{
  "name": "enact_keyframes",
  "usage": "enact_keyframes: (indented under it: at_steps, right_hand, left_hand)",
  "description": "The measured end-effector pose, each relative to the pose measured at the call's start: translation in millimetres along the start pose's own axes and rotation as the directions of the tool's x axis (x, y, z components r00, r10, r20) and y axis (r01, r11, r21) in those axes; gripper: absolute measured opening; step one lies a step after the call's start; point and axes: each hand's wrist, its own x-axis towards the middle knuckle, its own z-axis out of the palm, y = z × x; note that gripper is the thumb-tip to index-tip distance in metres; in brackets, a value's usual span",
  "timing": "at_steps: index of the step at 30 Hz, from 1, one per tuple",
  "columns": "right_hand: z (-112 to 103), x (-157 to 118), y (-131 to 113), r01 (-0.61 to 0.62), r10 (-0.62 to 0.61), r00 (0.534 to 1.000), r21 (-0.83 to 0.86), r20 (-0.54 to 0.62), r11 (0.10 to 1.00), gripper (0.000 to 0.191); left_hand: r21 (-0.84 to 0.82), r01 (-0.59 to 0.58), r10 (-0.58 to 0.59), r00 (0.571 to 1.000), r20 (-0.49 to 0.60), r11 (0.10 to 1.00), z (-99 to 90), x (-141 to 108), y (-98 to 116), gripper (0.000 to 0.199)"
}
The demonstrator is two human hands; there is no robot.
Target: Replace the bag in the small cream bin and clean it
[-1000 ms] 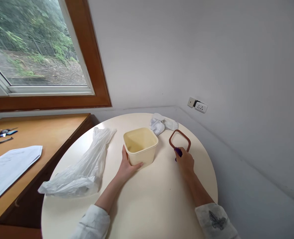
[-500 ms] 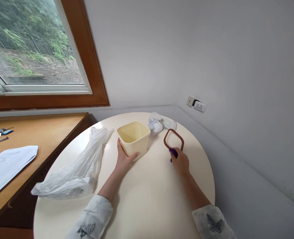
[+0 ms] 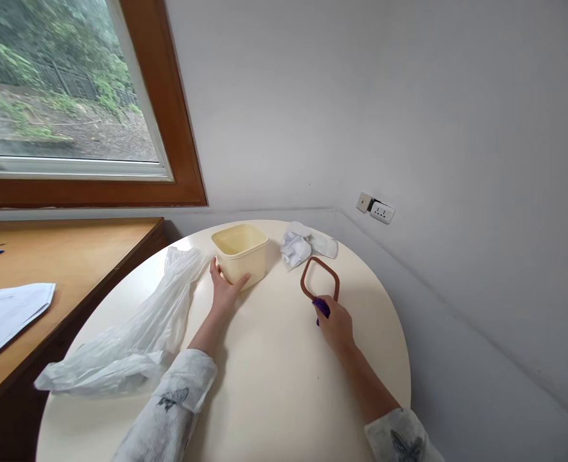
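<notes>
My left hand (image 3: 224, 289) grips a cream plastic tub (image 3: 252, 264) at its near left side, thumb on the front and fingers round the left. The tub stands upright on the table, its top open. To the right, my right hand (image 3: 336, 321) is closed on a brown rounded-square frame (image 3: 335, 274), held tilted with its middle open. Something dark purple (image 3: 321, 307) shows at the fingers of that hand; I cannot make out what it is.
A clear plastic bag (image 3: 144, 327) lies crumpled on the round table (image 3: 274, 398) at left. Behind the frame lies a small bundle of white, partly clear plastic (image 3: 297, 247). A wooden desk (image 3: 86, 250) with papers (image 3: 11, 314) stands left; walls close in behind and right.
My left hand has shifted the tub left and farther back. My right hand has brought the brown frame left and slightly nearer. The view has also turned a little.
</notes>
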Motion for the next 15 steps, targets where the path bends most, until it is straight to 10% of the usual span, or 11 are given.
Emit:
enact_keyframes:
  at_steps: [15]
  right_hand:
    - [16.6, -21.2, -28.4, 0.092, -0.118, 0.984, 0.195, 0.131, 0.977, 0.019]
  left_hand:
    - [0.011, 0.056, -0.055, 0.997, -0.06, 0.998, -15.3, -39.9, 6.0, 0.07]
